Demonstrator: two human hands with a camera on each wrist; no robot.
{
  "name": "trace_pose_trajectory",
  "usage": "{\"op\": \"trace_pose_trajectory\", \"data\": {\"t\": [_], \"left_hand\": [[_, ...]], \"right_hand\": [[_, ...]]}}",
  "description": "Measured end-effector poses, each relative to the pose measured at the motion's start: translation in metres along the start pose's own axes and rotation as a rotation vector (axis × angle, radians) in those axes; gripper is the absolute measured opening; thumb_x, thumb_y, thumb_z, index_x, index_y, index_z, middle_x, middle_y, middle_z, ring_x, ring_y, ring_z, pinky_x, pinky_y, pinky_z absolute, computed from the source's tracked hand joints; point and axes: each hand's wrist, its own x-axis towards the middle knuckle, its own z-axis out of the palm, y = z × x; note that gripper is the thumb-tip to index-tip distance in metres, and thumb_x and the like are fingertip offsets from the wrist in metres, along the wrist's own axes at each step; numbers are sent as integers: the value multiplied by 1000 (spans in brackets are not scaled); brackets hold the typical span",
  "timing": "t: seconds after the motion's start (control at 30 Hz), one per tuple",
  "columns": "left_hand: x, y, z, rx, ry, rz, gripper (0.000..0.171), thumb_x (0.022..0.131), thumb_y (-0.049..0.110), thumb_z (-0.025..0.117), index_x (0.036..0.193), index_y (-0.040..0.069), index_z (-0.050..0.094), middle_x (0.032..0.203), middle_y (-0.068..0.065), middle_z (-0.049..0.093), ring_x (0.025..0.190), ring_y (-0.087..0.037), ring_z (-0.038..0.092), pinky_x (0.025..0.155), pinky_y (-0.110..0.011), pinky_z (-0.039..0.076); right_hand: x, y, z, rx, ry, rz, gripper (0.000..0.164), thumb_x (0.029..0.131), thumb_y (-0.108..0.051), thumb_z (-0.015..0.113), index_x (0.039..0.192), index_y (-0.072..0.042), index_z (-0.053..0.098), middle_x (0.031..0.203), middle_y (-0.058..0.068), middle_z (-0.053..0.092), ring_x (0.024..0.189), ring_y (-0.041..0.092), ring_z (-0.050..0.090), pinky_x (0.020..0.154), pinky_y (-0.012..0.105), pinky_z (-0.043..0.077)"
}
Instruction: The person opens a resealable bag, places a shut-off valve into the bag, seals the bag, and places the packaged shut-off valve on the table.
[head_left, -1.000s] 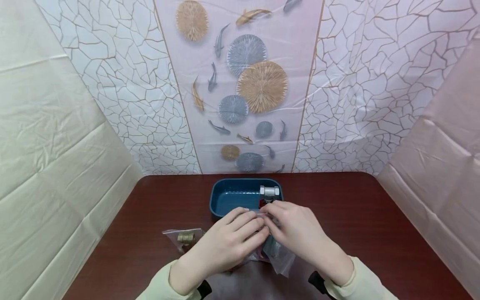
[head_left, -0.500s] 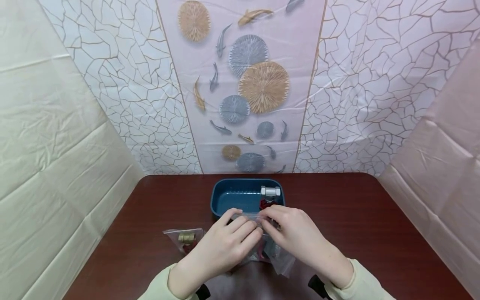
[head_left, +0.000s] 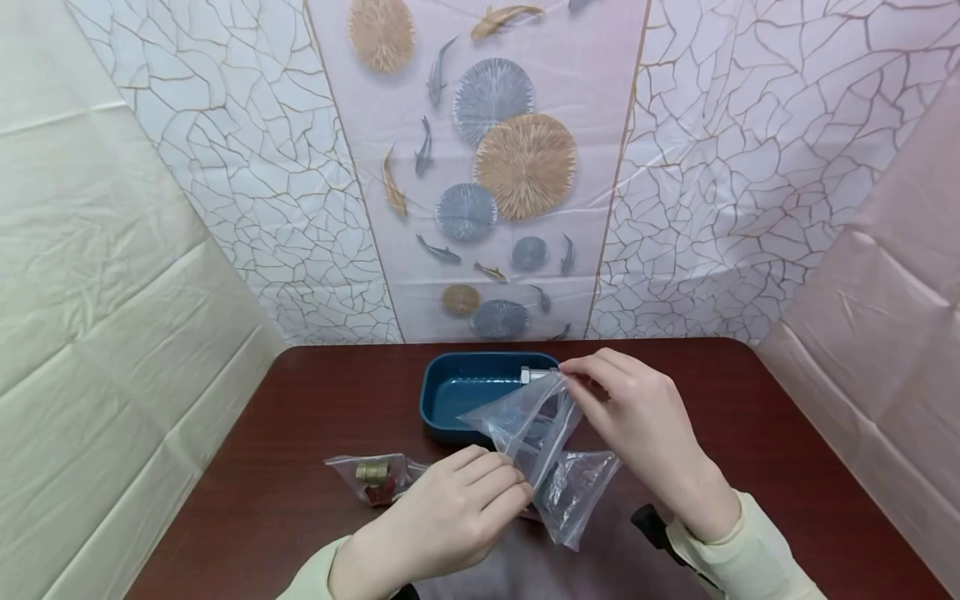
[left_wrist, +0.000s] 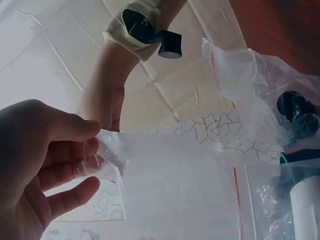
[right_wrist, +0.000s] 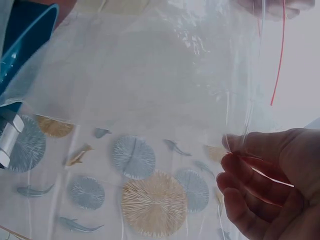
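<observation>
A clear zip-lock bag (head_left: pixel 517 417) is stretched between my two hands in the head view. My left hand (head_left: pixel 457 508) pinches its near side low over the table; in the left wrist view thumb and fingers hold the film's end. My right hand (head_left: pixel 637 408) is higher and farther off, pinching the bag's other edge by the seal strips, as the right wrist view shows. The film looks flat, with nothing seen inside. Behind it is a blue tray (head_left: pixel 447 432) with a silver pipe valve (head_left: pixel 527 376) at its right end, partly covered by the bag and my right hand.
To the left on the dark red table (head_left: pixel 285 467) lies a clear bag holding a brass valve (head_left: pixel 372 473) with a red part. Another clear bag (head_left: pixel 581 492) lies beyond my left hand. A patterned cloth (head_left: pixel 495 275) hangs at the back.
My right hand has moved up and to the right, pulling the bag taut into view. My left hand stays low with its hold. The bag now overlaps the tray's right part.
</observation>
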Motion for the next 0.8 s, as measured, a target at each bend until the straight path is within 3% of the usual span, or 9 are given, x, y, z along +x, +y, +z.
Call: {"op": "trace_pose_trajectory", "data": {"t": [0.27, 0.47, 0.8], "left_hand": [[0, -1, -2, 1, 23, 40, 24, 99, 5, 46, 97, 9, 69, 95, 1, 66, 92, -15, 62, 83, -28, 51], [2, -2, -4, -11, 51, 6, 21, 98, 6, 49, 96, 9, 70, 95, 0, 67, 90, -15, 62, 83, -28, 51], [16, -10, -11, 26, 328, -155, 14, 95, 13, 61, 90, 7, 73, 89, -4, 70, 83, -20, 66, 72, -29, 55]], "right_hand": [[0, -3, -1, 34, -7, -17, 21, 79, -2, 82, 97, -12, 77, 90, -7, 69, 70, 5, 55, 60, 18, 42], [0, -7, 4, 36, 6, -65, 23, 78, 2, 81, 97, -10, 76, 88, -6, 68, 66, 5, 54, 56, 19, 42], [-2, -10, 18, 60, -3, -104, 20, 79, 1, 79, 94, -11, 75, 81, -7, 64, 61, 3, 48, 53, 19, 42]]}}
